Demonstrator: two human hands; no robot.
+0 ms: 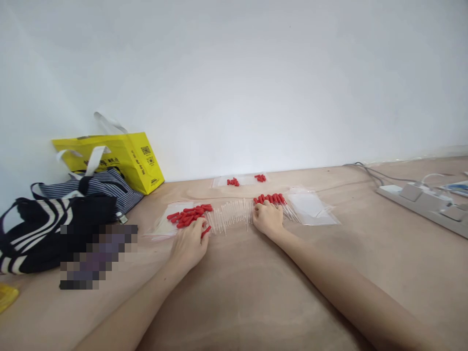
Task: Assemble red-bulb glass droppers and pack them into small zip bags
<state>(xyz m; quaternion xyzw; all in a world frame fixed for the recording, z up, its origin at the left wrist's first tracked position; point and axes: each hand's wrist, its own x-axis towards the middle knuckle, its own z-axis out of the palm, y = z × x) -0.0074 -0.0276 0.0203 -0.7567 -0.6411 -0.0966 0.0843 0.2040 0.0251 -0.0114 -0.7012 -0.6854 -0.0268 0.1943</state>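
Note:
My left hand (190, 242) is closed on a red piece (206, 231), which sticks out between its fingers. Just beyond it, a loose pile of red pieces (188, 214) lies on clear plastic bags (166, 225). Thin pale sticks (230, 214) are spread in a row between my two hands. Fingers bent, my right hand (268, 218) rests at the right end of that row, beside sticks with red tops (271, 198); its fingertips are hidden, and what they hold is too small to make out. More clear bags (313, 207) lie to its right.
Another bag (219, 182) with small red pieces lies near the wall. At left are a yellow bag (146, 165), a striped bag (127, 187), a black bag (32, 234) and a blurred-out object (98, 258). A power strip (424, 204) with plugs and cables stands at right.

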